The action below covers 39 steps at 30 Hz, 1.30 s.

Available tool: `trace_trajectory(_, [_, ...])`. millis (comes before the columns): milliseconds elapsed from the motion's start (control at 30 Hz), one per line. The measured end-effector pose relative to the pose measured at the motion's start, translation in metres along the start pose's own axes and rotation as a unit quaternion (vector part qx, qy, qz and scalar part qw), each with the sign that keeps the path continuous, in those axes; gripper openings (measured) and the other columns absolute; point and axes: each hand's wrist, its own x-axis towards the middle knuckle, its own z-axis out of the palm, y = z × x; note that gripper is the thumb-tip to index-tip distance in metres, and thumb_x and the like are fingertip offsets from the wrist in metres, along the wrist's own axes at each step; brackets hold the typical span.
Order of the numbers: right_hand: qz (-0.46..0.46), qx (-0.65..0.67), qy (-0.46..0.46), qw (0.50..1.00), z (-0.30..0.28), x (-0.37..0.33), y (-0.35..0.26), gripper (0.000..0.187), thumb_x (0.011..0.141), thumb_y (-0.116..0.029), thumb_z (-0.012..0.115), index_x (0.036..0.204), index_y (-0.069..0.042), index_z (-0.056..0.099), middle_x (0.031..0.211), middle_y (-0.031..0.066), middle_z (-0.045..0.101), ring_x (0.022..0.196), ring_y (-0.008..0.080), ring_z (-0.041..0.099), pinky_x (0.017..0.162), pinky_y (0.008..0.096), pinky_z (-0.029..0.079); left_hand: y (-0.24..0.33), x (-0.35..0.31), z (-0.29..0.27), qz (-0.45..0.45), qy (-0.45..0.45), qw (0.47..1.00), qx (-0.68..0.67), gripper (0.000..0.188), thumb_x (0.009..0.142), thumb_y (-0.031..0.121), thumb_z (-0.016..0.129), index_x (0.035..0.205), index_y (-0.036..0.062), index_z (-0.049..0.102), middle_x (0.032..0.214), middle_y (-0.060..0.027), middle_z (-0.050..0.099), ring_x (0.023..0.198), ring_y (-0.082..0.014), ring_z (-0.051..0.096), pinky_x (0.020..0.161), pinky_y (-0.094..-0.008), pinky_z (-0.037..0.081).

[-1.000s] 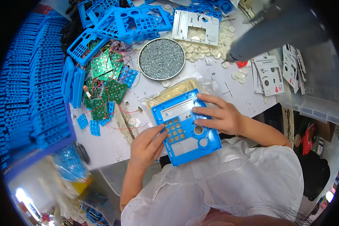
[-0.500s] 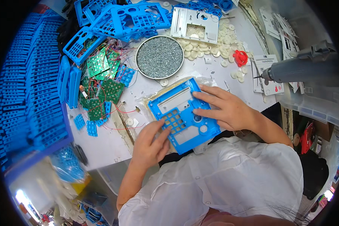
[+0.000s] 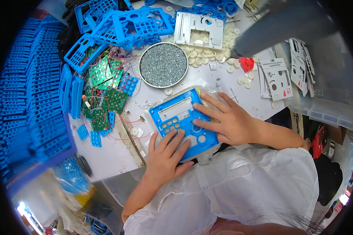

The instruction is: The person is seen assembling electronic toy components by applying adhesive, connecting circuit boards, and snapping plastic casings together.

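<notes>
A blue plastic housing panel (image 3: 170, 110) lies in front of me, with a long slot, a grid of square key holes and round openings. White shows through its openings. Beneath it is a clear plastic-wrapped pad (image 3: 150, 105), visible along the edges. My left hand (image 3: 165, 158) rests with fingers spread over the panel's lower left part, covering some of the key holes. Across the right side, my right hand (image 3: 235, 123) lies with its fingers apart and fingertips on the panel. Neither hand grips anything I can see.
A round tray of small metal screws (image 3: 163, 64) stands beyond the panel. Green circuit boards (image 3: 115, 96) with wires lie left, near stacked blue housings (image 3: 35, 94). White discs (image 3: 200, 55) and white panels (image 3: 277, 78) lie right. A blurred grey powered screwdriver (image 3: 282, 29) hangs upper right.
My left hand has spread flat over the panel's lower left. The panel has turned slightly and shifted. The grey screwdriver has swung up and away from the white panels.
</notes>
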Motion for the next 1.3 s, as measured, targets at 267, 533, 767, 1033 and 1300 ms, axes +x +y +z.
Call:
trace_trajectory(267, [0.168,0.109,0.238,0.950,0.003,0.049,0.088,0.022,0.092,-0.023,0.068,0.109,-0.010,0.073,0.102,0.0112,0.071,0.096,0.0327,0.069,0.079,0.0426,0.056,0.002,-0.011,0.020,-0.028,0.011,0.999,0.009,0.057,0.080,0.039,0.080,0.130,0.0115,0.069,0.152,-0.0118,0.055,0.143,-0.0345,0.047,0.116,-0.0604,0.031])
trace_trajectory(533, [0.199,-0.116,0.191,0.954,0.013,0.081,0.108,0.016,0.090,-0.025,0.069,0.095,-0.010,0.071,0.089,0.0098,0.070,0.085,0.0312,0.068,0.071,0.0448,0.055,0.009,-0.013,0.026,-0.043,0.028,0.999,-0.017,0.055,0.080,0.034,0.080,0.129,0.0093,0.068,0.153,-0.0144,0.053,0.144,-0.0369,0.045,0.116,-0.0622,0.030])
trace_trajectory(767, [0.056,-0.009,0.283,0.957,0.020,0.022,0.049,0.026,0.083,-0.012,0.074,0.109,-0.011,0.073,0.093,0.0089,0.072,0.075,0.0280,0.069,0.063,0.0390,0.055,0.012,0.002,0.003,-0.114,0.120,0.971,-0.172,0.034,0.090,0.025,0.074,0.117,0.0049,0.069,0.112,-0.0157,0.068,0.093,-0.0254,0.065,0.080,-0.0394,0.051])
trace_trajectory(1033, [-0.051,0.188,0.266,0.944,0.020,0.003,-0.033,0.026,0.076,-0.011,0.081,0.101,-0.006,0.074,0.091,0.0081,0.073,0.077,0.0234,0.072,0.062,0.0341,0.057,0.020,0.024,0.002,-0.271,-0.094,0.715,-0.637,0.023,0.107,0.018,0.054,0.096,0.0003,0.065,0.073,-0.0049,0.065,0.060,-0.0089,0.058,0.054,-0.0287,0.045])
trace_trajectory(1300, [0.067,0.204,0.184,0.959,0.016,0.001,-0.045,0.013,0.081,-0.011,0.078,0.085,-0.007,0.065,0.073,0.0061,0.065,0.065,0.0267,0.065,0.056,0.0380,0.052,0.036,0.020,0.009,-0.223,-0.037,0.890,-0.397,0.012,0.100,0.014,0.064,0.098,0.0024,0.065,0.072,-0.0111,0.065,0.060,-0.0262,0.062,0.058,-0.0369,0.049])
